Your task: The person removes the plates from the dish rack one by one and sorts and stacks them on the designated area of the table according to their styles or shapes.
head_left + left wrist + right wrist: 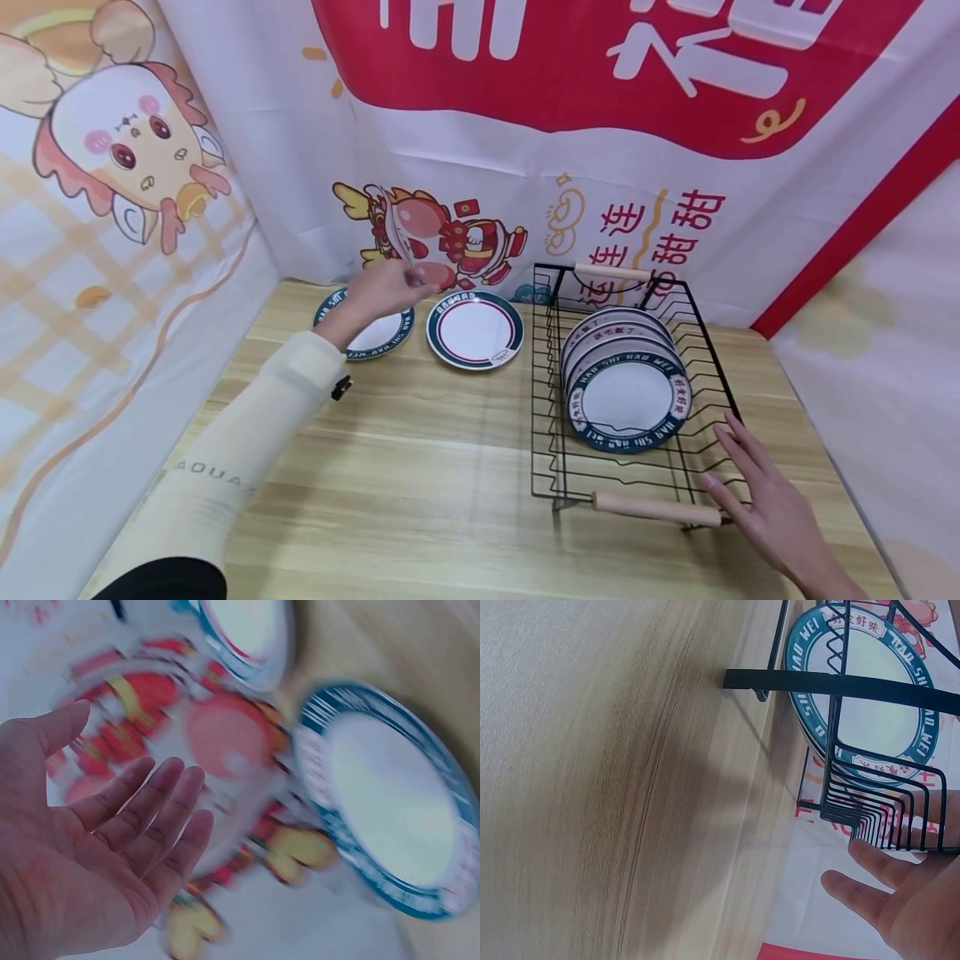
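My left hand (386, 287) hovers with straight fingers over the left of two blue-rimmed white plates (367, 333) lying flat at the back of the wooden table; the second plate (475, 330) lies just right of it. In the left wrist view the left hand (127, 840) is palm-up and holds nothing, with one plate (397, 802) to its right and the other plate (247, 630) above, all blurred. My right hand (753, 487) lies flat with straight fingers against the near right corner of a black wire dish rack (551, 400), beside its wooden handle (656, 508). Several plates (628, 398) stand upright in the rack.
Printed banners close off the back and both sides of the table (420, 483). The rack has a second wooden handle (611, 272) at its far end. In the right wrist view the rack wires (840, 682) frame a standing plate (870, 705), my right hand (907, 892) below them.
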Motion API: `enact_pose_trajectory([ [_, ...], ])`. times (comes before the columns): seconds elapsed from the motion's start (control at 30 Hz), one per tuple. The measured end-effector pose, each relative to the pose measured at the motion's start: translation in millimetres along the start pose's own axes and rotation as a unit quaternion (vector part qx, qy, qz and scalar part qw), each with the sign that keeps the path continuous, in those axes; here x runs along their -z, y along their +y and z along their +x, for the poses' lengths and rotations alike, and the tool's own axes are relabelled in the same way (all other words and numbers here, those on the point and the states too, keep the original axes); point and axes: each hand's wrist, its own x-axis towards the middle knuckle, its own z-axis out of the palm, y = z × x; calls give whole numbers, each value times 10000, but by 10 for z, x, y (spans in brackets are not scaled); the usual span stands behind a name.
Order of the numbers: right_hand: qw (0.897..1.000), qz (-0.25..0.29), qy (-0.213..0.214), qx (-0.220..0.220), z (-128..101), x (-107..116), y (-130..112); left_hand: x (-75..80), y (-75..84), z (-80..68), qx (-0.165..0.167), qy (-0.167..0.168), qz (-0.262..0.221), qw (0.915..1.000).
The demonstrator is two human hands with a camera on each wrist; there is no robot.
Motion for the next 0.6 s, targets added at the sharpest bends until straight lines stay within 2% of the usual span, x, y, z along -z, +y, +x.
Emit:
enact_pose_trajectory([
  [0.13,10000,16,30,33,6,9,-4,-43,454,-45,-387,-13,42,9992],
  [0.23,10000,19,48,44,7,14,-4,-73,737,-94,-666,-131,157,9976],
  [0.43,10000,-3,-16,2,4,19,-11,-119,1169,-198,-1272,-422,261,9906],
  [0.6,10000,24,-10,22,-16,11,-26,-226,1495,-240,-1671,-561,433,9834],
])
